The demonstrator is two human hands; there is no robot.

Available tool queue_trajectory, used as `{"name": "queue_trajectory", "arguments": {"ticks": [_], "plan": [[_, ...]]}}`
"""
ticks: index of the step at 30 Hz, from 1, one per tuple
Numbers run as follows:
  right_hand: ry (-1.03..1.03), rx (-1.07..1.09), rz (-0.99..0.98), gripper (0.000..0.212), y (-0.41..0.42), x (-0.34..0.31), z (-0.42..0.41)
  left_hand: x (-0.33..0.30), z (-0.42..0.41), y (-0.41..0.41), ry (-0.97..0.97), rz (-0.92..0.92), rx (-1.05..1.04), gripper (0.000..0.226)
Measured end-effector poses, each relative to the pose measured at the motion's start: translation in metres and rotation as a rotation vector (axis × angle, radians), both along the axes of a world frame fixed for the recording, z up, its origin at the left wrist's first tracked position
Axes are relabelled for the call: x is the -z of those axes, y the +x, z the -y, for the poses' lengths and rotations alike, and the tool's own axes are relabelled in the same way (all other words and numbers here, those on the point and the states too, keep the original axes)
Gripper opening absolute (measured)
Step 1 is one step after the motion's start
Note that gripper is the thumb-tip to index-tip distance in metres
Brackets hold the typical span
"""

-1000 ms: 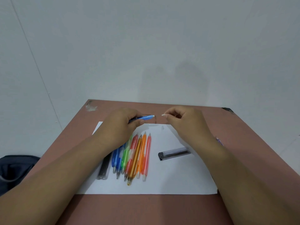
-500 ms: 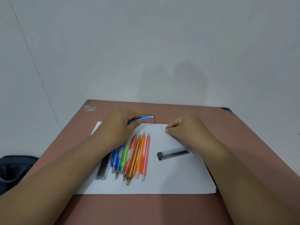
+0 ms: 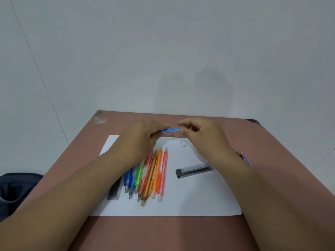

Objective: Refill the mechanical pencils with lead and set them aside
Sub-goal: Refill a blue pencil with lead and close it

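My left hand (image 3: 139, 140) grips a blue mechanical pencil (image 3: 169, 130), held level above the far edge of the white paper (image 3: 199, 196). My right hand (image 3: 203, 136) meets the pencil's right end with thumb and forefinger pinched together. A thin dark sliver, apparently a lead (image 3: 191, 127), sticks out behind those fingers. A small white cap (image 3: 184, 145) lies on the paper below. On the paper lie a row of several coloured pencils (image 3: 154, 174) and a clear lead case (image 3: 194, 170).
A second dark case (image 3: 114, 192) lies left of the row, partly under my left forearm. Purple pencils (image 3: 245, 158) show on the brown table (image 3: 163, 232) behind my right wrist. A dark bag (image 3: 16, 189) sits off the table's left side.
My right hand went down to the paper, left the small white cap there, and came back up to the end of the blue pencil. My left hand kept holding the pencil.
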State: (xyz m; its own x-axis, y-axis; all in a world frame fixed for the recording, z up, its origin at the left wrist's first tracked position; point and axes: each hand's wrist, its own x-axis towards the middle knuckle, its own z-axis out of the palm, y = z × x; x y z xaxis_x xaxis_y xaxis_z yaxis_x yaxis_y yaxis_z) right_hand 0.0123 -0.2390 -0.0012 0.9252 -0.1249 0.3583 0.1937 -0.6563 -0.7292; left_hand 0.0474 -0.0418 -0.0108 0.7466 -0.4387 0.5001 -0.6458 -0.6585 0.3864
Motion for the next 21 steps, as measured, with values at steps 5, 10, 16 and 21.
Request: {"name": "queue_trajectory", "arguments": {"ticks": [5, 10, 16, 21], "plan": [[-0.058, 0.039, 0.0, 0.015, 0.006, 0.003, 0.005, -0.002, 0.004, -0.001, -0.008, -0.021, -0.043, 0.03], [0.016, 0.117, -0.048, 0.016, 0.007, 0.006, 0.018, 0.002, -0.001, 0.008, 0.011, -0.109, -0.124, 0.025], [-0.018, 0.137, -0.137, 0.015, 0.011, 0.017, 0.019, 0.008, 0.001, 0.013, 0.019, -0.239, -0.151, 0.023], [-0.122, 0.126, -0.179, 0.011, 0.011, 0.017, 0.019, 0.009, 0.0, 0.015, 0.044, -0.253, -0.171, 0.023]]}}
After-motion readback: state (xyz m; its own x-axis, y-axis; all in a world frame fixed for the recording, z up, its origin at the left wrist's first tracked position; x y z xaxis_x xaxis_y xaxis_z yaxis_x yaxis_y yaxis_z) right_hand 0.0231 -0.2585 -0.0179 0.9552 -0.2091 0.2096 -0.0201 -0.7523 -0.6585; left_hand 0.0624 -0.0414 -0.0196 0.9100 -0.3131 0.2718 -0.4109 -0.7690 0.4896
